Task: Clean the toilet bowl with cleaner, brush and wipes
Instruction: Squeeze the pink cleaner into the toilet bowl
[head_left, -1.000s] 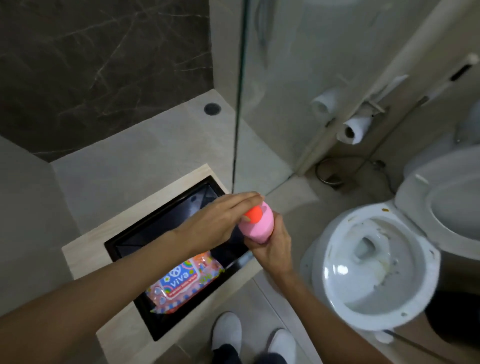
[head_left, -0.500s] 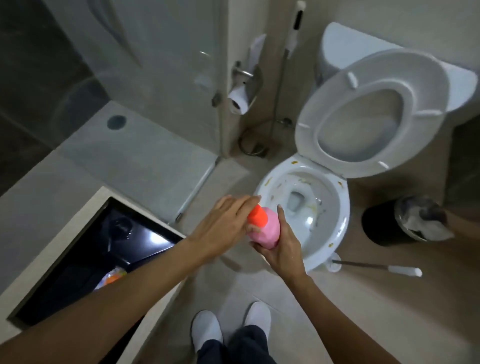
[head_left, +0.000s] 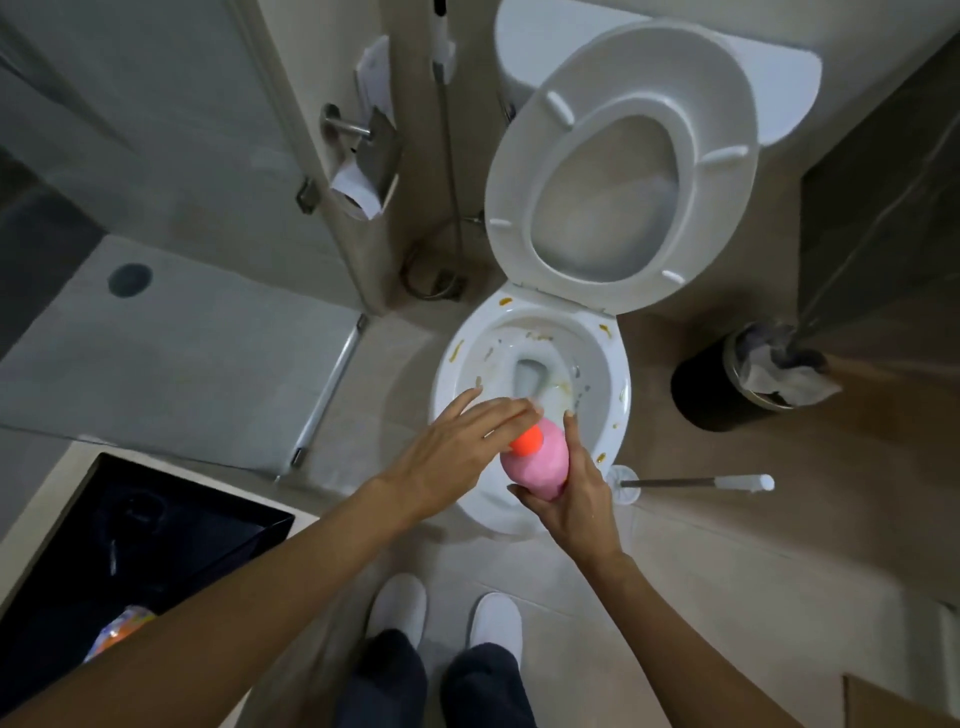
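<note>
Head view: we grip the cleaner bottle (head_left: 535, 462) in our right hand (head_left: 574, 501) over the toilet bowl (head_left: 613, 374) just beyond, left hand (head_left: 457, 452) flat-fingered on its orange cap (head_left: 525, 441), likely to open it.

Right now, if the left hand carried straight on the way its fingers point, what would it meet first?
The left hand points up and right, fingers straight over the orange cap of the pink cleaner bottle. Beyond the fingertips lies the open toilet bowl, probably its soiled inner wall. Depth is unclear.
</note>
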